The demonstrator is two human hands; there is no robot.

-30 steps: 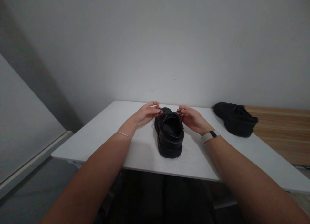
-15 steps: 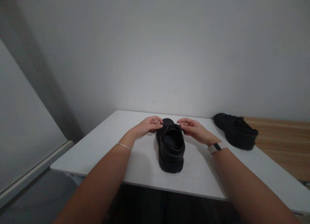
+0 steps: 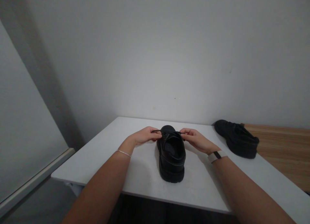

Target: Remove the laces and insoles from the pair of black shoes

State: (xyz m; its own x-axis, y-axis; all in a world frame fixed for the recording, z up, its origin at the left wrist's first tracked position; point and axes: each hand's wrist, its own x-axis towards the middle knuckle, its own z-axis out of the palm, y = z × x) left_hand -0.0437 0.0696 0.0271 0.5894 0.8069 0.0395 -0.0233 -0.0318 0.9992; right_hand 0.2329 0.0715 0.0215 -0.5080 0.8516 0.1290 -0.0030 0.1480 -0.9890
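Note:
A black lace-up shoe (image 3: 171, 154) stands on the white table (image 3: 135, 172), heel toward me and toe toward the wall. My left hand (image 3: 145, 135) is closed beside the shoe's left side, pinching a thin black lace (image 3: 157, 131) that stretches across the top. On the shoe's right side my right hand (image 3: 195, 139) is closed on the other end of the lace. A thin bracelet is on my left wrist and a white band with a dark face on my right.
A second black shoe (image 3: 236, 138) lies at the back right, where the white table meets a wooden surface (image 3: 283, 149). A grey wall rises right behind the table. A pale panel with a ledge (image 3: 31, 182) runs along the left.
The camera has tipped up, so the table sits lower in view. Both hands have stayed at the shoe's top and now pull the lace taut sideways.

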